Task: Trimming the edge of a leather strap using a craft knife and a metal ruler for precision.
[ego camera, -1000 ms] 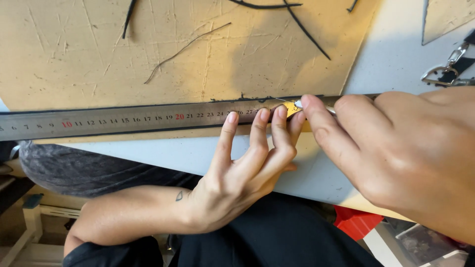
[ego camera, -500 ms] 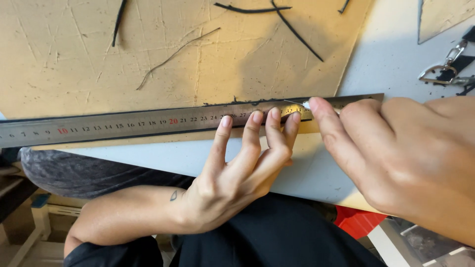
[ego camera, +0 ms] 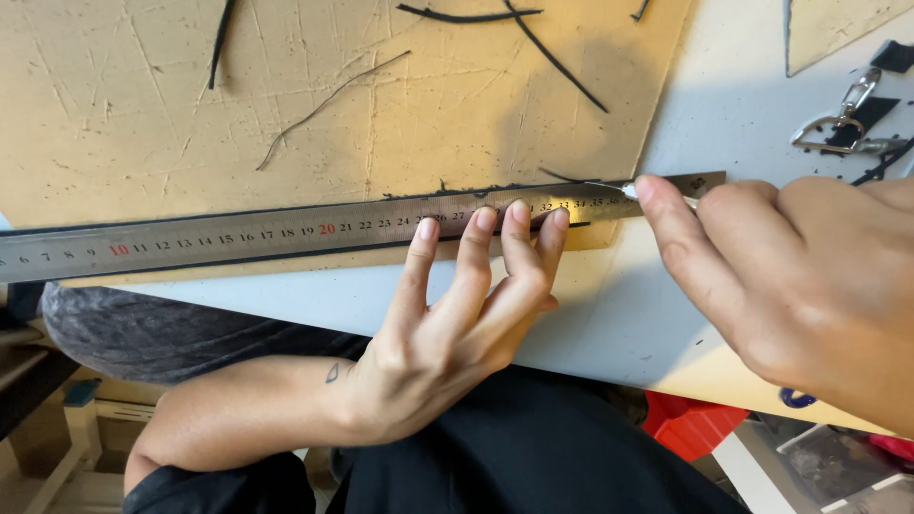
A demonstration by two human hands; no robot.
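the steel ruler (ego camera: 286, 233) is pinned flat by the spread left hand (ego camera: 457, 333) so a blade (ego camera: 628, 190), gripped in the closed right hand (ego camera: 790, 286), is guided along its upper edge.

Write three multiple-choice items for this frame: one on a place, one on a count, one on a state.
1. Where do the left hand fingertips rest?
A. on the steel ruler
B. on the metal clip
C. on the red bin

2. How many left fingertips touch the ruler?
A. one
B. two
C. four

3. What is the right hand doing?
A. lying flat and empty
B. holding a thin blade at the ruler's far edge
C. lifting the ruler

Answers: 1 A, the fingertips lie on the ruler's markings; 2 C, four fingers are spread along it; 3 B, the blade tip shows past the forefinger.
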